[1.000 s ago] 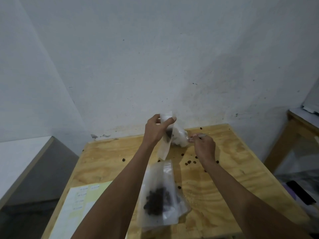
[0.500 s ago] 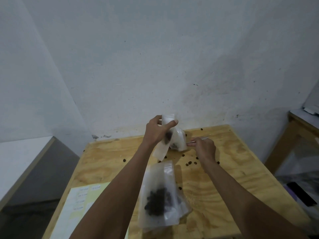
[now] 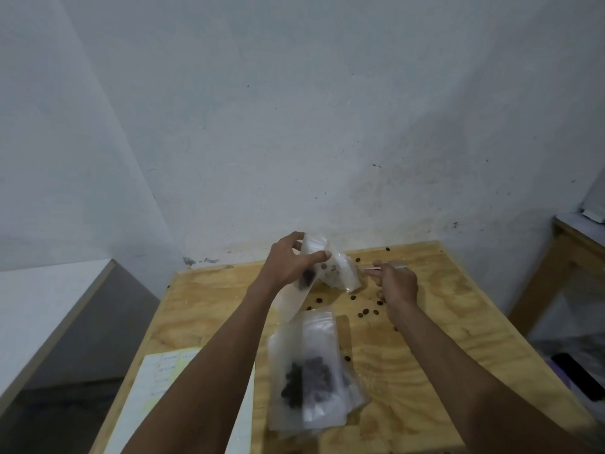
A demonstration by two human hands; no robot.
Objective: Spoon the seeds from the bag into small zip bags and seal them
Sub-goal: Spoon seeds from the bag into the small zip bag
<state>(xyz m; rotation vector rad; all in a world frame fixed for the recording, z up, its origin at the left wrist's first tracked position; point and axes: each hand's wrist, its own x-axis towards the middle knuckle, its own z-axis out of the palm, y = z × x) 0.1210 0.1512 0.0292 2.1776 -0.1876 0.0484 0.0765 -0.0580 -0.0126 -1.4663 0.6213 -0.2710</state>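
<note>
The plywood table carries everything, and near the person, below both wrists, lies a pile of filled zip bags with dark seeds inside. Beyond the fingers of both hands lies the larger seed bag, soft and crumpled. The left hand holds a small zip bag at its top edge, thumb in front and the other fingers curled behind, so the bag hangs down and tilts under the palm; some dark seeds sit inside it close to the thumb. The right hand has its fingers curled around a thin spoon handle, pointing toward the seed bag; the bowl of the spoon I cannot see. Loose seeds lie scattered just under the right fingers. I judge the film is light, limp and slippery, so it is best pinched at the stiffer zip strip, keeping the mouth upward.
</note>
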